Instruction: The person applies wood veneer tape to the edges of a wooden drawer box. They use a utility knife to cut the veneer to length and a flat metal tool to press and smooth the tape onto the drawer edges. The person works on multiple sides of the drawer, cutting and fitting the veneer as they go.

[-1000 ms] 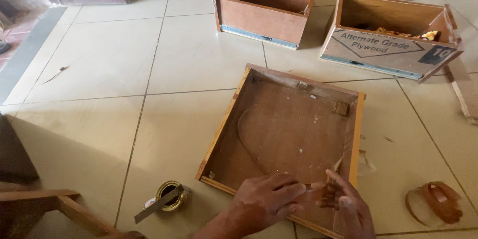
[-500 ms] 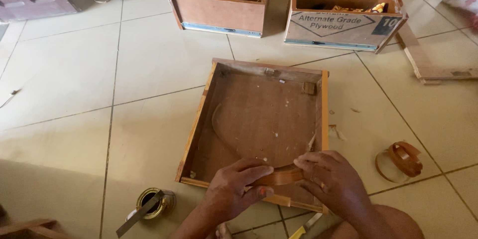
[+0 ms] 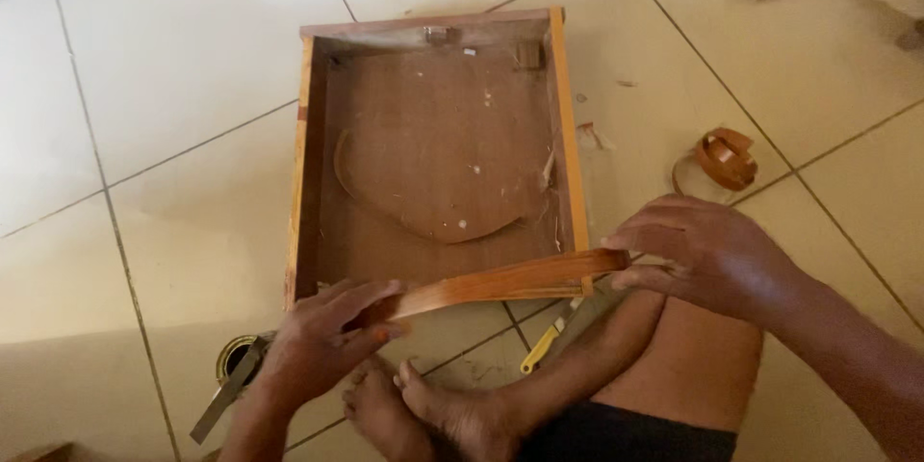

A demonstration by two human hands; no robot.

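Gripping a glossy orange-brown strip (image 3: pixel 500 287) at each end, your left hand (image 3: pixel 322 342) pinches it near the tin (image 3: pixel 234 356) while your right hand (image 3: pixel 703 255) clamps the other end, stretched along the drawer's (image 3: pixel 306 183) near edge, apparently not yet stuck down.

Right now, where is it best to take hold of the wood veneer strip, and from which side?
Probably by its two ends, from above: the veneer strip lies long and thin along the drawer's near edge, the left hand and right hand pinching one end each.
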